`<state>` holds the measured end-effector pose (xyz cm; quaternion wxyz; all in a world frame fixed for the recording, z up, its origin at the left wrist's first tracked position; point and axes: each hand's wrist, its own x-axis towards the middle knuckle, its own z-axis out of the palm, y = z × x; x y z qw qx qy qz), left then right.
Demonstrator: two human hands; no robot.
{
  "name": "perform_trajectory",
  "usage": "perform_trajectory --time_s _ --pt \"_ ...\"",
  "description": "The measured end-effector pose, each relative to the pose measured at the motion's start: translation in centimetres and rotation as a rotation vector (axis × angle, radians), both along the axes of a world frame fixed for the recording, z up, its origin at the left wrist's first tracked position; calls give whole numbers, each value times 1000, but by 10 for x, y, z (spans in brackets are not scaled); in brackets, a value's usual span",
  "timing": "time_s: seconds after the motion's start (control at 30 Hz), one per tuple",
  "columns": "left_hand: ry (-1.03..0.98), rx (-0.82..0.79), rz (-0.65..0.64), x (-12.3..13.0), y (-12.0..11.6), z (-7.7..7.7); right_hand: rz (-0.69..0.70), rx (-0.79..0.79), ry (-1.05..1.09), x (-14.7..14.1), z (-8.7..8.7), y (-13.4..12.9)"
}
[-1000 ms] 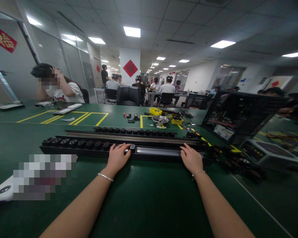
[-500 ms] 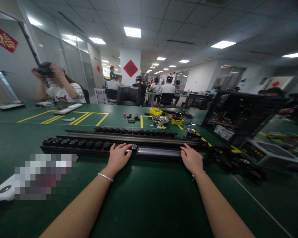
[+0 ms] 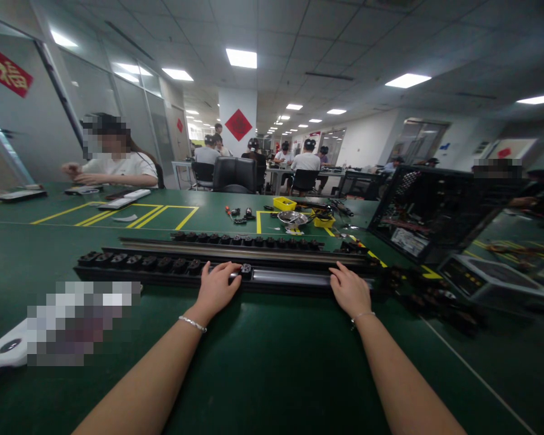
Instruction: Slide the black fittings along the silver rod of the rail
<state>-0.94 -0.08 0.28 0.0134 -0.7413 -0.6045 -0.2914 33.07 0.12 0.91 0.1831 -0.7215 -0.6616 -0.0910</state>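
A long black power strip housing (image 3: 294, 279) lies across the green table, with a row of black socket modules (image 3: 149, 263) along its left part. My left hand (image 3: 217, 289) rests over the housing, thumb and index finger closed against a single socket module (image 3: 246, 270) sitting in the channel. To the right of that module the channel shows shiny bare metal. Farther right, my right hand (image 3: 352, 293) lies on the housing with its fingers stretched out and apart. Behind it lies a second long rail (image 3: 254, 250), and beyond that another row of socket modules (image 3: 249, 240).
A metal bowl (image 3: 292, 219) and yellow bins (image 3: 284, 204) stand at the back. On the right are an open computer case (image 3: 430, 211), a power supply box (image 3: 489, 284) and a dark heap of parts (image 3: 444, 302). A white object (image 3: 9, 345) lies left. A person (image 3: 118, 151) sits across.
The socket module at my left fingertips has shifted very slightly to the right. My right hand has stayed in place. The person across has lowered their hands from their head to the table.
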Motion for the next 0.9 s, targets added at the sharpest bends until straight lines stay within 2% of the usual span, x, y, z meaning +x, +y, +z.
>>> perform_trajectory --time_s 0.57,0.9 --pt "26 24 2 -1 1 -3 -8 -11 18 -2 2 -2" --pt "93 33 -28 1 -1 1 -5 -1 8 0 0 0"
